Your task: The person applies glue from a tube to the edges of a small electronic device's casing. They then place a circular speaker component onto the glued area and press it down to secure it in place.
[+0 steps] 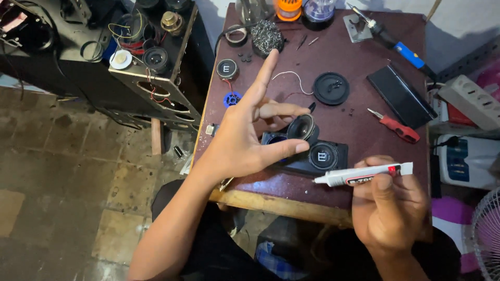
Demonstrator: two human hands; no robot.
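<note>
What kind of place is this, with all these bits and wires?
Most likely a small electronics repair bench, perhaps for speakers. A soldering iron and a red screwdriver lie on the table, an opened speaker cabinet with loose wiring stands beside it, and the right hand holds a glue tube.

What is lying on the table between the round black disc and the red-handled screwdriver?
In the head view, the stretch between the round black disc and the red-handled screwdriver is bare table, apart from a few tiny black bits near the disc.
</note>
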